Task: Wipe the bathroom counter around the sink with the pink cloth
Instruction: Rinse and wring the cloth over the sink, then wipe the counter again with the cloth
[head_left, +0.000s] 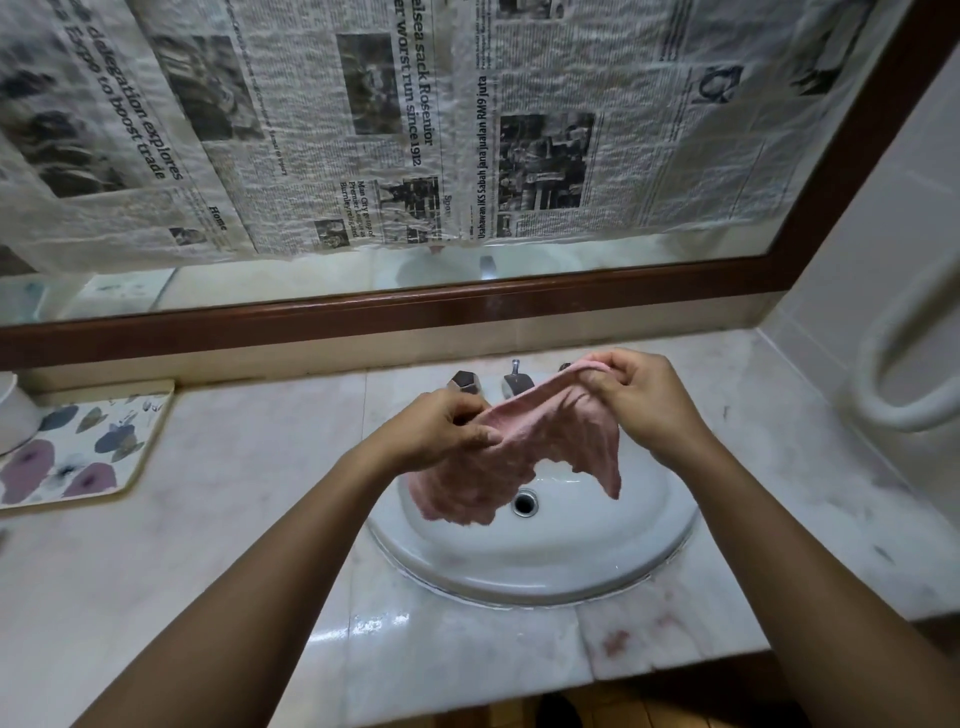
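Over the sink (535, 551), L hand (441, 428) & R hand (641, 397) are pinching the pink cloth (524, 452) by its top edge, stretching it.

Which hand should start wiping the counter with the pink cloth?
Probably the right hand. It pinches the pink cloth at its top edge, held above the sink, and bare counter lies just beside it. The left hand grips the cloth too, with similar counter nearby, so it's close.
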